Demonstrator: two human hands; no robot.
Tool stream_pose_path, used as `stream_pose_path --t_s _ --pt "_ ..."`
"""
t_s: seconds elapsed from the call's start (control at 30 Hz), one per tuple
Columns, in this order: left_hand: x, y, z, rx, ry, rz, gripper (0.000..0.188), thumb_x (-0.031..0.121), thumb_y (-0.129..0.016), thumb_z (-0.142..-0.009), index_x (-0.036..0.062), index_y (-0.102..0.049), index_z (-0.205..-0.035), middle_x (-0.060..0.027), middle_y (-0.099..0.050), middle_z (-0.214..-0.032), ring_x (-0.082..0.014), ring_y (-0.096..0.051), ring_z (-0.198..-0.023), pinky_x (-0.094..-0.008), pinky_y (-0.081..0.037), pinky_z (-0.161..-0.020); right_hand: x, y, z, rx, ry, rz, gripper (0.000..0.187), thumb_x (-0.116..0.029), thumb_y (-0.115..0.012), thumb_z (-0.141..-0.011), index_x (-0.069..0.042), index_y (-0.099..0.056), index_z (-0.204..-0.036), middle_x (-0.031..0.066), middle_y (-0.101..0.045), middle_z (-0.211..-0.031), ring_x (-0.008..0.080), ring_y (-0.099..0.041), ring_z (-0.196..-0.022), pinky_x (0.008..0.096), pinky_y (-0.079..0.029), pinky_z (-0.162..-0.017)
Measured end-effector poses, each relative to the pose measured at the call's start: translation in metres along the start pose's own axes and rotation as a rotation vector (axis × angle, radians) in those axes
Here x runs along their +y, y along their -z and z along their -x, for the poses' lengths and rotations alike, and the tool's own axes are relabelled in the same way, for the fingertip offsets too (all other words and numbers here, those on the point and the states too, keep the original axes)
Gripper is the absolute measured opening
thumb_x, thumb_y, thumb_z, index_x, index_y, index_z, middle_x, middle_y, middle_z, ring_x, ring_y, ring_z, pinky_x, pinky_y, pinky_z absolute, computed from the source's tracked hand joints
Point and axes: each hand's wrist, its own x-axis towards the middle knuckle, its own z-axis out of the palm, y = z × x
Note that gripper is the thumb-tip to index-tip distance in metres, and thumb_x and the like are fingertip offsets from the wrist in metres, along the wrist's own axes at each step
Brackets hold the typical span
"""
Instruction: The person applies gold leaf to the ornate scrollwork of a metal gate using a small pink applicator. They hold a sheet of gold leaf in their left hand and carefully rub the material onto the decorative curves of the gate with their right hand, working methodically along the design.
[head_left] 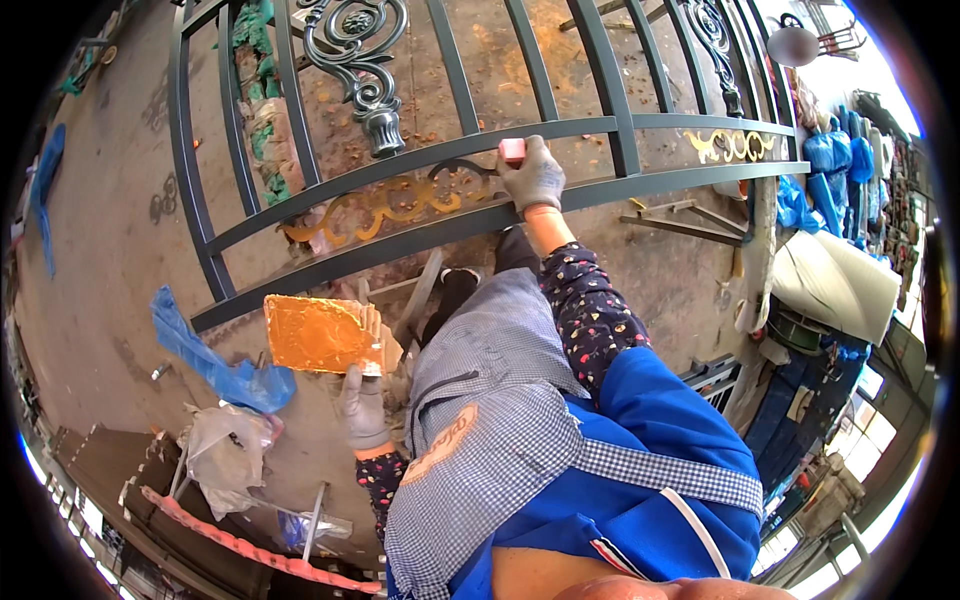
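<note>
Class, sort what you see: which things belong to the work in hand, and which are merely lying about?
Likely in use:
- left hand, holding orange-coated board
- right hand, holding pink block
- metal railing with gold scrollwork

Lying about:
- blue sheeting
- crumpled clear plastic
- cream bundle

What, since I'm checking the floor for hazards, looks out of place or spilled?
Orange staining marks the floor under the dark railing, possibly a spill. Left of the left hand, a crumpled blue sheet lies loose, perhaps a trip risk.

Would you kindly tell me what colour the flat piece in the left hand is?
The flat piece is mostly orange, as the head view shows best.
</note>
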Motion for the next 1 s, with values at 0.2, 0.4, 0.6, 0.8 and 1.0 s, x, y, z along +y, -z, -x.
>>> stream_pose_path --t_s 0.2,0.4,0.6,0.8,1.0 --pt "0.005 0.002 -0.001 -0.002 -0.034 -0.033 0.063 0.007 -0.072 -0.09 0.0057 -0.045 -0.146 -0.0088 -0.054 -0.141 -0.0254 -0.056 -0.125 -0.0412 -0.048 -0.106 0.006 0.0 -0.001 0.016 -0.005 0.022 0.04 -0.04 -0.077 -0.078 -0.011 -0.058 -0.099 0.0187 -0.07 -0.087 0.0407 -0.07 -0.086 0.0504 -0.054 -0.074" --pt "-0.005 0.033 0.005 0.075 0.012 0.003 0.064 0.008 -0.073 -0.089 0.0069 -0.045 -0.147 -0.0086 -0.055 -0.14 -0.0252 -0.056 -0.125 -0.0414 -0.049 -0.105 0.009 0.004 -0.001 0.019 -0.033 0.033 0.042 -0.041 -0.076 -0.079 -0.01 -0.058 -0.1 0.0215 -0.071 -0.088 0.0421 -0.069 -0.086 0.0512 -0.054 -0.074" --pt "-0.004 0.037 0.005 0.09 0.033 -0.003 0.061 0.009 -0.073 -0.089 0.0063 -0.048 -0.145 -0.0082 -0.054 -0.141 -0.0243 -0.056 -0.125 -0.0405 -0.049 -0.105 -0.021 0.0 0.023 -0.091 0.062 0.008 0.039 -0.032 -0.075 -0.079 -0.011 -0.057 -0.106 0.018 -0.07 -0.098 0.04 -0.069 -0.09 0.0494 -0.055 -0.078" --pt "-0.001 0.044 0.006 0.071 0.025 -0.012 0.061 0.01 -0.071 -0.091 0.0067 -0.046 -0.147 -0.0084 -0.054 -0.142 -0.0241 -0.056 -0.126 -0.0403 -0.048 -0.106 -0.023 -0.006 0.024 -0.158 0.202 0.066 0.038 -0.033 -0.075 -0.08 -0.011 -0.056 -0.104 0.0151 -0.068 -0.102 0.038 -0.068 -0.092 0.0499 -0.053 -0.076" --pt "0.004 0.029 0.005 0.058 0.022 0.001 0.062 0.01 -0.07 -0.091 0.0074 -0.045 -0.148 -0.0088 -0.054 -0.143 -0.0236 -0.055 -0.127 -0.0402 -0.048 -0.106 -0.017 0.002 0.019 -0.172 0.237 0.066 0.037 -0.025 -0.073 -0.078 -0.013 -0.055 -0.108 0.0144 -0.067 -0.105 0.0383 -0.068 -0.094 0.0486 -0.053 -0.078"
